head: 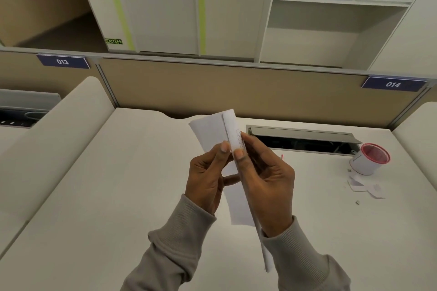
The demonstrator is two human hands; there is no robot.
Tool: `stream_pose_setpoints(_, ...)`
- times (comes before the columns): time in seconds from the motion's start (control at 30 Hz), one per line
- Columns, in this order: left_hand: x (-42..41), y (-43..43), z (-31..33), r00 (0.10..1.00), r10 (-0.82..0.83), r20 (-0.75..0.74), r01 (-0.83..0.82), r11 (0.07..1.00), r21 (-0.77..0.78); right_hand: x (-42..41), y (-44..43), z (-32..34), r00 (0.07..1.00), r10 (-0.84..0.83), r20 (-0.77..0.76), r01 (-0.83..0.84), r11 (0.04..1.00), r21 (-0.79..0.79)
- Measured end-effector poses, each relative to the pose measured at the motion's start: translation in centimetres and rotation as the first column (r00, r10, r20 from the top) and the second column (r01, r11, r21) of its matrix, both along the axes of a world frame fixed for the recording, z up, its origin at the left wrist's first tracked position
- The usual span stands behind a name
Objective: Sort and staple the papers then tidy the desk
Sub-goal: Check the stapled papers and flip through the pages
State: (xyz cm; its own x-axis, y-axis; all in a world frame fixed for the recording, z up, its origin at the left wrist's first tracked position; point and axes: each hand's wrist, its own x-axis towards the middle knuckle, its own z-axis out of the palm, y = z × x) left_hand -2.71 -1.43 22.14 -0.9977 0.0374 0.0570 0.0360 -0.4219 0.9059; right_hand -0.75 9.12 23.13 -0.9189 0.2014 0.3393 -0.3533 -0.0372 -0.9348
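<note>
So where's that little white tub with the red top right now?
In the head view the tub sits on the desk, far right, by the end of the cable slot, with paper scraps just in front of it.

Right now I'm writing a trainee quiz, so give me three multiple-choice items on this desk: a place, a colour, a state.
1. Where is the tub? A) desk, by the cable slot B) shelf C) floor
2. Its rim colour? A) blue B) red C) green
3. The papers are: A) flat on the desk B) in the tub C) gripped in both hands
Answers: 1 A, it sits beside the slot; 2 B, a red ring tops it; 3 C, left hand and right hand pinch them.
</note>
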Motion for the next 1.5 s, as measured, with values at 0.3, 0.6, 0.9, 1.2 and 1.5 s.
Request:
stream_pose_setpoints(0.3, -0.1, 0.5, -1.4, 0.979, 0.047, -0.199, -0.086, 0.977, -0.195, -1.0, 0.9, -0.7, 0.993, -0.117, 0.025, 0.117, 0.993, 0.01)
stream_pose_setpoints(0.6, -3.3, -3.8, -3.5, 0.91, 0.405, -0.085, -0.406, 0.83, -0.383, -2.3, 4.7, -0.3, 0.996, 0.044, 0.072, -0.033, 0.989, -0.144)
stream_pose_setpoints(0.9, -3.7, -5.6, -5.0, 0.956, 0.252, -0.153, -0.29, 0.9, -0.327, -3.0, 6.5, 0.1, 0.995, -0.018, 0.094, 0.033, 0.986, -0.166)
stream_pose_setpoints(1.2, -3.4, -5.7, -4.6, 0.938, 0.295, -0.185, -0.345, 0.852, -0.393, -4.4, 6.3, -0.1, 0.992, -0.113, 0.062, 0.124, 0.972, -0.201)
stream_pose_setpoints(1.5, -3.9, -6.8, -5.7, 0.922, 0.345, -0.178, -0.388, 0.802, -0.454, -4.1, 6.8, -2.5, 0.997, 0.004, 0.081, 0.004, 0.996, -0.095)
